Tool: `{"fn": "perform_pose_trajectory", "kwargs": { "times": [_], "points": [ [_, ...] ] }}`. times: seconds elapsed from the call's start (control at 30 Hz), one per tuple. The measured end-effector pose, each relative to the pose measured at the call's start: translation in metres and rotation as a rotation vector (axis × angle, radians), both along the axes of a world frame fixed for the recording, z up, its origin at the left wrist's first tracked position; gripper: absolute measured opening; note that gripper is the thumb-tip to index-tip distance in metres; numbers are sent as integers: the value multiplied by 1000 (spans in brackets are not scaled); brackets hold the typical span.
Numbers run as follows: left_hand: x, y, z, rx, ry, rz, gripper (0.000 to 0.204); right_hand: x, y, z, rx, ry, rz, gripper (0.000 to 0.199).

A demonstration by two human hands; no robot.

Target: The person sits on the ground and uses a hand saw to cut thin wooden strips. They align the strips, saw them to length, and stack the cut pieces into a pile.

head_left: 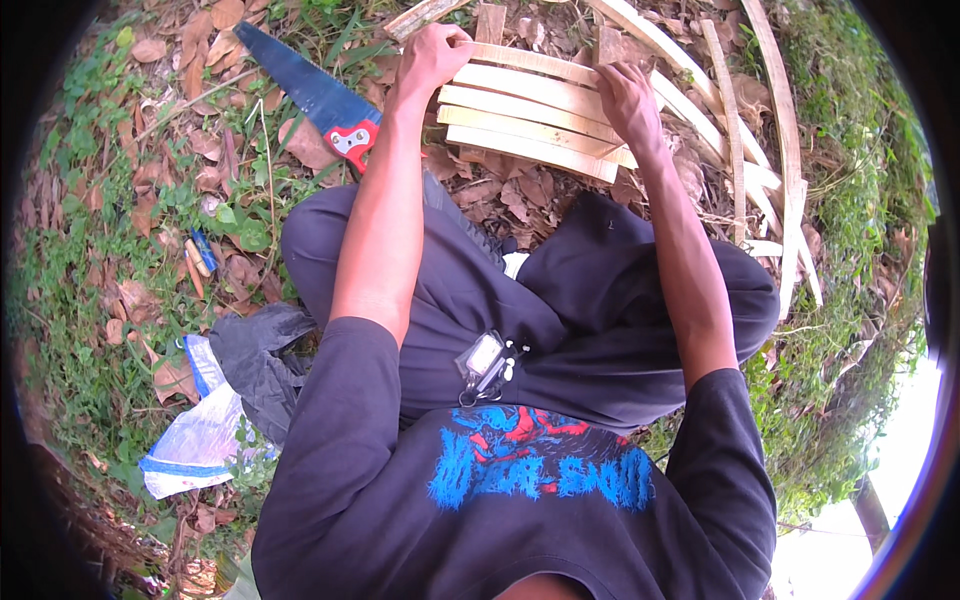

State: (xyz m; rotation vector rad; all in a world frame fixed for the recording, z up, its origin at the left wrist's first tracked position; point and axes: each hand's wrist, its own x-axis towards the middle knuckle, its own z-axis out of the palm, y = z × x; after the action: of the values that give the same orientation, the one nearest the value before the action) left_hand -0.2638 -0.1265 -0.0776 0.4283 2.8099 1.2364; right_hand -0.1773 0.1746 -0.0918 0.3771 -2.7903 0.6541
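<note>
In front of my crossed legs lie several pale wooden slats [540,117], side by side and roughly parallel across darker crosspieces. My left hand [436,56] is closed at the left end of the farthest slat [535,64], with fingers curled and thumb pressed in. At that slat's right end my right hand [628,98] is closed too, its fingertips bent down and partly hidden behind the knuckles. A handsaw [310,92] with a dark blade and a red handle rests on the ground just left of my left forearm.
Long curved wooden strips [737,130] lie loose to the right of the slats. At the left are a white and blue plastic sack [203,432], a dark cloth [258,350] and small tools [200,257]. Dry leaves and green plants cover the ground.
</note>
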Motion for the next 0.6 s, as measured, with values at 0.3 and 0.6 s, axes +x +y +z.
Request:
{"fn": "perform_pose_trajectory", "kwargs": {
  "times": [0.3,0.6],
  "points": [
    [-9,-7,-30,-95,147,-23,22,-2,-9,1,2,61,-128,18],
    [-7,-4,-15,-105,4,-41,23,-4,0,2,-132,-30,-37,21]
  ]
}}
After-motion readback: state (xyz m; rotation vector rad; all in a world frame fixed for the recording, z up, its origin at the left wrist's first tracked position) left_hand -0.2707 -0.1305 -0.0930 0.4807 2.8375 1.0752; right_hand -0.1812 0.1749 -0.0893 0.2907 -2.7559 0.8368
